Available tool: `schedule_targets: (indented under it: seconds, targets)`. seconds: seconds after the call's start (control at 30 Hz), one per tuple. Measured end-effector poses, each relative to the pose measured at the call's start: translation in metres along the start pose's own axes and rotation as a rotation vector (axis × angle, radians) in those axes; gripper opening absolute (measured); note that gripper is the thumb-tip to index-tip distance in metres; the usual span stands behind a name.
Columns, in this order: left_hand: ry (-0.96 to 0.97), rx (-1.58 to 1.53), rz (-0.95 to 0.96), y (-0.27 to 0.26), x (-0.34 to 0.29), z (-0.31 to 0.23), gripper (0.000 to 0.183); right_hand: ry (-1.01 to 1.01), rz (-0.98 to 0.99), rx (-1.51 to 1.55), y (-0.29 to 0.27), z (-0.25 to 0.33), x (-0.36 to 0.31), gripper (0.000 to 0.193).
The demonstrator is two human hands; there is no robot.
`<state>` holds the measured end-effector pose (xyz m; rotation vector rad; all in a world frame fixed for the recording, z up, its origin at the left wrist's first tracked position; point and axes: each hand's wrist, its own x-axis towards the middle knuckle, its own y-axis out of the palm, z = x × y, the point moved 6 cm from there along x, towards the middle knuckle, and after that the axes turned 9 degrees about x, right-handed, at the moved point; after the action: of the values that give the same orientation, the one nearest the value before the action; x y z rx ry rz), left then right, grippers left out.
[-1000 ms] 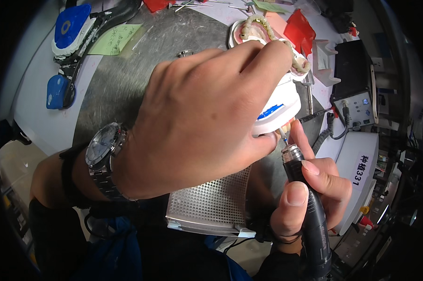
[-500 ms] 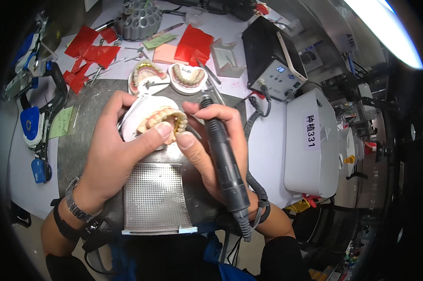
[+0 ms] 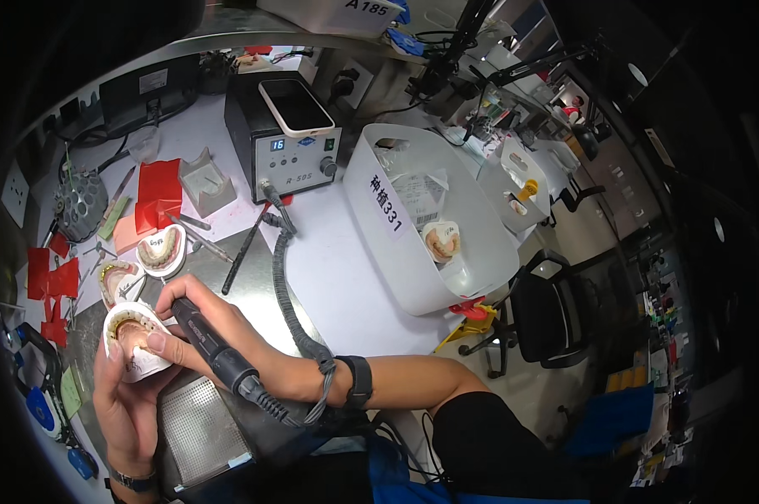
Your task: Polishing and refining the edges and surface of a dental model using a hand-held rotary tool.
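My left hand (image 3: 131, 412) is closed around a white plaster dental model (image 3: 147, 366) at the lower left, its toothed arch facing up. My right hand (image 3: 238, 334) grips a black corded rotary handpiece (image 3: 213, 346), and its thumb rests on the model's inner palate side. The handpiece's working tip is hidden behind my fingers. Just beyond the held model are a plaster model with a tooth-coloured arch (image 3: 163, 264) and another with pink gum and yellowish teeth (image 3: 113, 275).
A perforated metal plate (image 3: 201, 427) lies near me. Farther back stands a black control box (image 3: 302, 161) with a phone (image 3: 295, 106) on top. A white bin (image 3: 421, 281) to the right holds another dental model (image 3: 448, 234) and papers. Red sheets (image 3: 157, 193) lie at the left.
The view has swung right, bringing the bin's inside into sight. The dental model has been turned in my hands, so its arch now shows from above. The handpiece stays in my right hand.
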<state>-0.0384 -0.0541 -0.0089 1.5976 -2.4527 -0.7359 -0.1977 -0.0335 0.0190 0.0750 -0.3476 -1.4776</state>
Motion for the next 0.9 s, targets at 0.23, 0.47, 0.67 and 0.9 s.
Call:
schedule_targets:
  seconds: [0.23,0.47,0.67,0.9]
  targets:
    - [-0.014,0.024,0.094,0.006,0.002,-0.001,0.063,-0.015,-0.061,-0.084,-0.011,-0.004,0.0,0.036]
    - [-0.053,-0.009,0.197,0.01,-0.006,-0.014,0.065,0.022,-0.088,0.009,0.002,0.007,0.002,0.036]
    - [-0.039,0.052,0.201,0.005,-0.004,-0.015,0.06,-0.017,-0.076,-0.063,0.002,0.006,0.003,0.036]
    - [-0.036,0.068,0.252,0.006,-0.002,-0.009,0.052,-0.042,-0.025,-0.081,0.01,0.007,-0.001,0.036]
